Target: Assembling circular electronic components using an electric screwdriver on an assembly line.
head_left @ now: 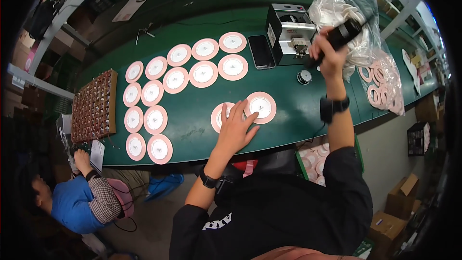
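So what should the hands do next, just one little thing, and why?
Perhaps the right hand should bring the black tool to the two pink-rimmed discs partly under the left hand. The tool is gripped beside the small machine, away from those discs, while the left hand spreads across them, seemingly steadying them.

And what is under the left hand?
The left hand partly covers a pink-rimmed disc and the edge of a second disc, on the green table. The covered parts cannot be seen.

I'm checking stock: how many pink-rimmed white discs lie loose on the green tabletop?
16: fourteen discs in a bent double row toward left, two discs partly under the left hand, which may hide more.
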Available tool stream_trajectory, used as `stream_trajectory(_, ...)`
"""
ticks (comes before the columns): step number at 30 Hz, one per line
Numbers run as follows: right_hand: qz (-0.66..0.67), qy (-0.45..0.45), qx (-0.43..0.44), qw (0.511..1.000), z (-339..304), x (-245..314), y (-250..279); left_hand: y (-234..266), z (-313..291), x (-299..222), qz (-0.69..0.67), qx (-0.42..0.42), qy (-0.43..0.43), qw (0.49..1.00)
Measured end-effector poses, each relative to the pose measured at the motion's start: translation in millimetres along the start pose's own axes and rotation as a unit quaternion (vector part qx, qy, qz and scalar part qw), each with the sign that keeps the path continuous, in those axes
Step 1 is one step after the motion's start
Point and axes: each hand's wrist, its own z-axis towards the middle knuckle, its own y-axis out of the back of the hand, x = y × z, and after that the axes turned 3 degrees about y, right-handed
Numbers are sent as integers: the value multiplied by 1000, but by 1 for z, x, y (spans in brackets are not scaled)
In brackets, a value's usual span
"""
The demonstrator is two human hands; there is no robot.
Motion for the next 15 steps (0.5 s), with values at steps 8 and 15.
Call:
stream_trajectory(8,57,37,68,995,-109,14,-39,-11,2,-20,-20,-7,-9,1000)
stream_trajectory(15,29,0,115,993,-133,12,-44,-26,-7,-24,-25,-58,10,998)
